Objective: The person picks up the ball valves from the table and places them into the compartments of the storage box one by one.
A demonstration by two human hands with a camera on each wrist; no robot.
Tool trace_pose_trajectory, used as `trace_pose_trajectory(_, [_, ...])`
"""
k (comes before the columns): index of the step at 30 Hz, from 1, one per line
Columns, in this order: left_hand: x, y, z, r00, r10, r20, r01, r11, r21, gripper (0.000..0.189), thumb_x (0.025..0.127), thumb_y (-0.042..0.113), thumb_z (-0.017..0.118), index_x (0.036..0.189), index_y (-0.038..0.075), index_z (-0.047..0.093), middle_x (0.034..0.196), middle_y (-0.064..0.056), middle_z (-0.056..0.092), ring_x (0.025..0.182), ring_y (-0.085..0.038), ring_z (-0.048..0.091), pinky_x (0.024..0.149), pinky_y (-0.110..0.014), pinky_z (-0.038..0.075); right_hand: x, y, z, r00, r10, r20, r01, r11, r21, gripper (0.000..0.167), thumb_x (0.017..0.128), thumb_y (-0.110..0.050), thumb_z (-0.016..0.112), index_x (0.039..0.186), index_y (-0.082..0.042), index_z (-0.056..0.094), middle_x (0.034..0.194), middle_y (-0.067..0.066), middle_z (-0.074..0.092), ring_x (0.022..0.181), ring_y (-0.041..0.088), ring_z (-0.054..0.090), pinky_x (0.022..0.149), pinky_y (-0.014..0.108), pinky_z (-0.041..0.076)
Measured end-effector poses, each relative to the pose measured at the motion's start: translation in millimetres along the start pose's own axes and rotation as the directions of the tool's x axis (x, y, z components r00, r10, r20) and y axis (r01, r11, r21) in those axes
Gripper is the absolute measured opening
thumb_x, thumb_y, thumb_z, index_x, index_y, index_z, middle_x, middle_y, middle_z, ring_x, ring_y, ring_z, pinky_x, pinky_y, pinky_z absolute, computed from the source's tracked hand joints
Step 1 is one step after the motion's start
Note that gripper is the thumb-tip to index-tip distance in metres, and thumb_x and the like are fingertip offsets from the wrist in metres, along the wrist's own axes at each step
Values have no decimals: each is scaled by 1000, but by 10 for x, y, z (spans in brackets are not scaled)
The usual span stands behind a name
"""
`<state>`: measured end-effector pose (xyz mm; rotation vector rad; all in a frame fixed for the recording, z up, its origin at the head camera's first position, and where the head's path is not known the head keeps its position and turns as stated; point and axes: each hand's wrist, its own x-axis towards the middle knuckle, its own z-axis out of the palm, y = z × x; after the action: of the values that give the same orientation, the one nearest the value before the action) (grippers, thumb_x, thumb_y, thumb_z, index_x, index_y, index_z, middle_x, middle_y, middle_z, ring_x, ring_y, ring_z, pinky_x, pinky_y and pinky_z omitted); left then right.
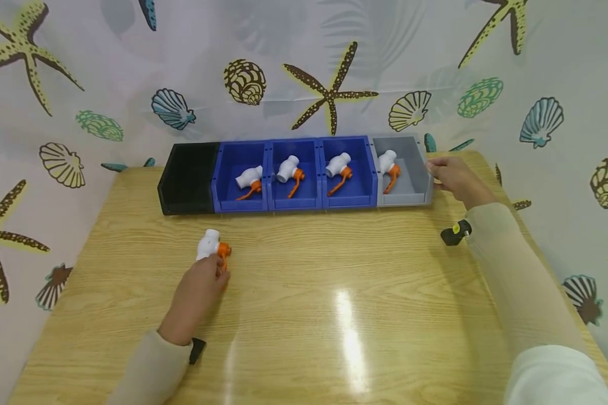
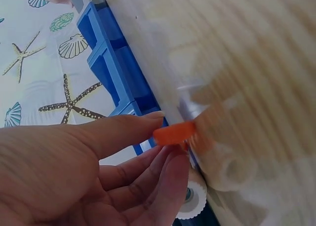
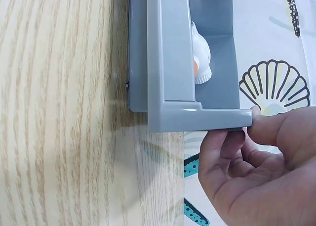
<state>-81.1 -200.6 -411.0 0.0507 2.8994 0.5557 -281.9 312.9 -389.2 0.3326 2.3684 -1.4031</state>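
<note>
My left hand point(image 1: 196, 292) pinches the orange handle point(image 2: 175, 134) of a white ball valve point(image 1: 209, 243) over the front left of the table. The valve's white threaded end point(image 2: 192, 201) shows behind the fingers in the left wrist view. At the far right of the bin row, my right hand point(image 1: 458, 177) grips the side wall of the grey bin point(image 3: 207, 119) between thumb and fingers. A white valve point(image 1: 387, 161) with an orange handle lies inside that bin, against its left side.
Three blue bins point(image 1: 296, 202) stand left of the grey one, each with one white valve in it. A black bin point(image 1: 188, 179) ends the row on the left. Behind them hangs a shell-patterned cloth point(image 1: 284, 34). The wooden table point(image 1: 304, 315) lies in front.
</note>
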Motion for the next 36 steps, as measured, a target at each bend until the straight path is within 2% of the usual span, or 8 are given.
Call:
trace_pose_trajectory(5, [-15,37,15,1000,-9,1,9,1000,-9,15,88,15,63,84,5,52,64,-3,44,60,-20,44,52,-34,35,-14,-5,2,1000,13,-12,-13,1000,2,50,102,-24,36,141,6,27,140,21,30,128,33,31,99,44,36])
trace_pose_trajectory(11, [-29,57,23,1000,-8,-18,7,1000,-21,12,87,9,60,81,5,50,66,-4,45,59,-20,44,51,-34,35,-23,-8,2,1000,20,-5,-20,1000,-3,51,102,-24,36,142,5,26,142,22,29,130,34,30,100,44,36])
trace_pose_trajectory(16, [-74,26,10,1000,-5,-21,5,1000,-21,4,87,4,56,88,1,54,74,-8,52,64,-22,48,56,-37,41,-31,-14,-2,1000,18,12,-19,1000,13,53,101,-26,36,143,4,24,144,21,27,132,33,29,100,43,36])
trace_pose_trajectory(22, [-108,-32,-13,999,2,-41,-2,1000,10,19,85,2,55,103,-3,57,90,-15,58,74,-26,56,63,-42,47,-30,-21,-8,1000,5,30,-5,1000,18,53,102,-25,35,143,5,22,143,22,27,132,33,29,100,43,35])
trace_pose_trajectory(29, [-106,-38,-81,999,-35,-13,35,999,21,22,83,2,53,105,-2,56,94,-15,57,79,-29,55,65,-45,46,-25,-23,-11,1000,15,19,-15,1000,19,54,101,-26,36,144,4,22,144,22,27,133,33,28,100,43,35])
trace_pose_trajectory(36, [-124,-30,-96,999,-35,-28,35,999,18,21,81,1,55,101,-2,56,90,-14,56,76,-28,55,61,-44,45,-28,-26,-1,1000,13,16,-14,1000,23,54,101,-27,37,144,4,23,146,22,25,133,34,27,101,44,34])
